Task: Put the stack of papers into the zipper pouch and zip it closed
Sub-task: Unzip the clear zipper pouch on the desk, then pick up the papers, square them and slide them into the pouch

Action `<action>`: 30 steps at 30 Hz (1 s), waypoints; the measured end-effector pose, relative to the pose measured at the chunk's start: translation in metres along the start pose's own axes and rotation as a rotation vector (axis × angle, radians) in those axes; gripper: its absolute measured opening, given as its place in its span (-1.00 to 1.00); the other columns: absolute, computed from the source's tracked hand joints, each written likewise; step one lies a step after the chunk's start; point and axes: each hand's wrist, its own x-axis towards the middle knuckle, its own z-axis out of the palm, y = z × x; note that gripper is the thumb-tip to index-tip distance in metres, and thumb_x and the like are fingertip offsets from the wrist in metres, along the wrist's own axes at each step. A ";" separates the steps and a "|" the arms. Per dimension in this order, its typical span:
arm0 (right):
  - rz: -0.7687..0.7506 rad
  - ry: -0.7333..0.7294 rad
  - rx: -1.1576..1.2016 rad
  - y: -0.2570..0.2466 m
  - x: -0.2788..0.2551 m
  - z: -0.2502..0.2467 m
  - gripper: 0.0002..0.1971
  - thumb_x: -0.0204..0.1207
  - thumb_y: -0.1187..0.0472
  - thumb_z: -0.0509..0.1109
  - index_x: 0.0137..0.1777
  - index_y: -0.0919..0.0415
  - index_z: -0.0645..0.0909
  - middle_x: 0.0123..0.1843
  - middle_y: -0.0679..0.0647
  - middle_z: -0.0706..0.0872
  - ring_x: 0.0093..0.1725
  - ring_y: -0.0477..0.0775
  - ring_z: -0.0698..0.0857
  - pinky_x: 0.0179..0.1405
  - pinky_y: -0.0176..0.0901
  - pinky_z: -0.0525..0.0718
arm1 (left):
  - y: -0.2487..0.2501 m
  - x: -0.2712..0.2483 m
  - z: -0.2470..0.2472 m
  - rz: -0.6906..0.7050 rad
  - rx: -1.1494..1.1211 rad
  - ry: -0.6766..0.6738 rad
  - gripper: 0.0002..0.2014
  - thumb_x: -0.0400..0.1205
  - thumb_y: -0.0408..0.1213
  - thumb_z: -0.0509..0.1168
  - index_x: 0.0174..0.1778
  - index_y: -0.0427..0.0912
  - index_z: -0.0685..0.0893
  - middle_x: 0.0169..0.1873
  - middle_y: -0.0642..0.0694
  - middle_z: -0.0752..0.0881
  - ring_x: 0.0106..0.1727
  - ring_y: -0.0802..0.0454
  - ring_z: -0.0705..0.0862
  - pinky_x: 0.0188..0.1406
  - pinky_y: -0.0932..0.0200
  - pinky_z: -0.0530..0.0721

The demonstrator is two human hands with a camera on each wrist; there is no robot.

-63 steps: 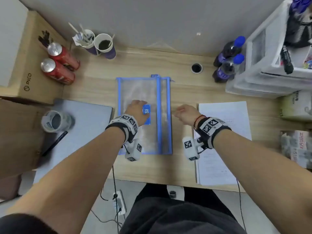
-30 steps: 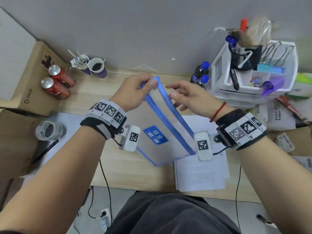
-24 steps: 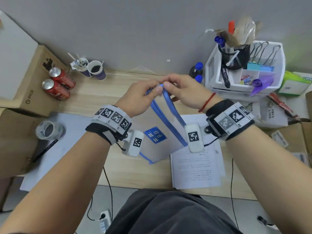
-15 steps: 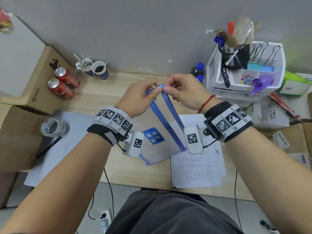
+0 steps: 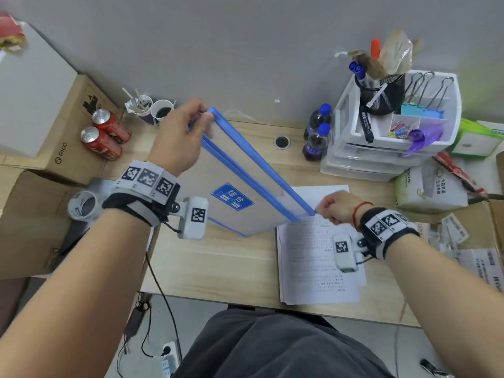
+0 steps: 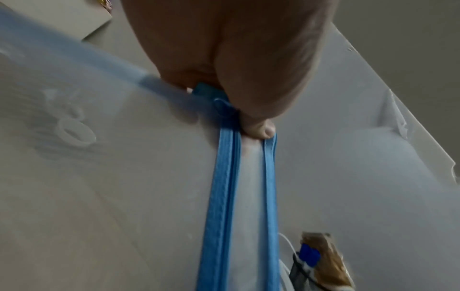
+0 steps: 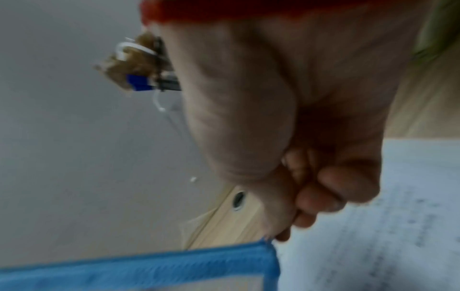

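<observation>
The translucent, blue-edged plastic zipper pouch (image 5: 240, 192) was held up off the pale wooden surface (image 5: 218, 263), stretched slantwise between both hands. The left hand (image 5: 180, 137) gripped its far end, thumb and fingers pinching the blue zipper band; in the left wrist view the fingertips (image 6: 259, 130) pressed between the two blue strips, which ran apart from each other down the pouch's length. The right hand (image 5: 338, 208) was at the near end of the zipper, its grip curled tight into a fist with thumb against forefinger right at the blue corner (image 7: 266, 254). Whether it pinched the zipper pull could not be told, since the fingers hid that spot and the right wrist view was blurred. A blue rectangular label (image 5: 231, 199) with white characters showed on the pouch's face.

The stack of white printed papers (image 5: 316, 268) lay flat on the surface under and beside the right wrist, near the front edge, outside the pouch.

Two red drink cans (image 5: 105, 135) lay on a brown cardboard box (image 5: 62, 137) at the left, with two paper cups (image 5: 152, 110) by the wall. Two dark bottles with blue caps (image 5: 316, 135) stood beside a white plastic drawer organiser (image 5: 387, 143) at the right. A roll of clear tape (image 5: 81, 205) sat by the left wrist.
</observation>
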 end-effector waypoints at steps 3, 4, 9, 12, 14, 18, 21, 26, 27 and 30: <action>-0.091 -0.057 -0.089 0.012 0.001 0.010 -0.92 0.50 0.27 0.42 -0.20 0.12 0.69 -0.12 0.13 0.74 -0.23 0.04 0.64 -0.20 -0.15 0.64 | -0.001 -0.002 0.007 0.021 0.049 -0.100 -0.81 0.75 -0.17 0.13 -0.10 -0.12 0.59 -0.35 0.04 0.67 -0.32 0.12 0.52 -0.24 0.37 0.44; -0.170 -0.066 -0.098 0.007 0.000 0.012 -0.98 0.51 0.19 0.44 -0.11 0.06 0.69 -0.01 0.07 0.75 -0.11 0.03 0.67 -0.07 -0.16 0.65 | 0.000 -0.002 0.013 0.027 0.043 -0.121 -0.80 0.75 -0.17 0.12 -0.09 -0.13 0.59 -0.35 0.03 0.66 -0.31 0.10 0.53 -0.21 0.28 0.45; -0.496 -0.144 0.119 -0.048 -0.011 0.022 -0.81 0.52 0.15 0.45 0.12 0.07 0.68 0.10 -0.05 0.75 -0.04 -0.13 0.69 0.09 -0.22 0.67 | -0.004 0.002 0.039 0.023 -0.008 -0.250 -0.82 0.72 -0.07 0.12 -0.12 0.01 0.57 -0.36 0.09 0.65 -0.21 -0.02 0.62 -0.08 -0.01 0.56; -0.531 -0.057 0.117 -0.069 -0.008 0.034 -0.96 0.43 0.35 0.40 -0.22 0.23 0.65 -0.24 0.27 0.75 -0.30 0.08 0.69 -0.12 0.15 0.77 | -0.007 0.000 0.054 -0.006 0.103 -0.201 -0.77 0.63 0.16 0.14 0.04 0.18 0.60 -0.10 0.14 0.63 0.05 0.04 0.60 0.15 -0.03 0.51; -0.496 -0.001 0.147 -0.075 -0.006 0.042 -0.94 0.46 0.39 0.34 -0.22 0.34 0.60 -0.26 0.38 0.77 -0.34 0.25 0.76 -0.26 0.14 0.83 | -0.004 -0.008 0.066 -0.084 0.300 -0.066 -0.57 0.52 0.31 0.24 0.27 0.28 0.51 0.17 0.07 0.51 0.29 0.00 0.44 0.24 0.01 0.31; -0.496 0.032 0.217 -0.080 -0.002 0.050 -0.91 0.52 0.39 0.29 -0.10 0.25 0.61 -0.31 0.14 0.73 -0.32 0.16 0.79 -0.30 0.11 0.84 | 0.000 -0.034 0.095 -0.226 0.258 -0.082 -0.11 0.28 0.44 0.38 0.44 0.06 0.29 0.32 -0.07 0.39 0.23 -0.06 0.52 0.24 -0.05 0.56; -0.449 -0.059 0.304 -0.076 0.000 0.056 -0.92 0.58 0.35 0.31 -0.05 0.19 0.60 -0.30 0.05 0.75 -0.34 0.11 0.80 -0.28 0.07 0.78 | -0.010 -0.049 0.113 -0.337 0.134 -0.239 -0.19 0.41 0.10 0.49 0.46 -0.03 0.20 0.34 -0.14 0.37 0.13 -0.12 0.61 0.16 -0.04 0.64; -0.315 -0.078 0.422 -0.051 0.015 0.069 -0.92 0.63 0.33 0.27 -0.09 0.27 0.44 -0.17 0.29 0.83 -0.38 0.22 0.79 -0.39 -0.05 0.76 | -0.016 -0.056 0.127 -0.258 0.166 -0.407 -0.29 0.49 -0.42 0.35 0.49 0.09 0.23 0.23 -0.18 0.47 0.11 -0.20 0.60 0.07 0.05 0.57; -0.288 -0.057 0.447 -0.045 0.019 0.071 -0.92 0.63 0.33 0.27 -0.10 0.27 0.45 -0.15 0.32 0.83 -0.37 0.24 0.78 -0.36 -0.01 0.78 | -0.021 -0.055 0.128 -0.230 0.238 -0.430 -0.30 0.48 -0.53 0.28 0.48 0.10 0.28 0.23 -0.17 0.47 0.09 -0.21 0.60 -0.01 0.05 0.58; -0.161 0.038 0.476 -0.023 0.033 0.075 -0.93 0.58 0.37 0.28 -0.12 0.23 0.52 -0.11 0.32 0.83 -0.32 0.27 0.77 -0.22 0.15 0.83 | -0.041 -0.052 0.127 -0.160 0.501 -0.521 -0.37 0.46 -0.64 0.20 0.40 0.02 0.48 0.38 -0.11 0.42 0.13 -0.20 0.63 -0.21 0.02 0.59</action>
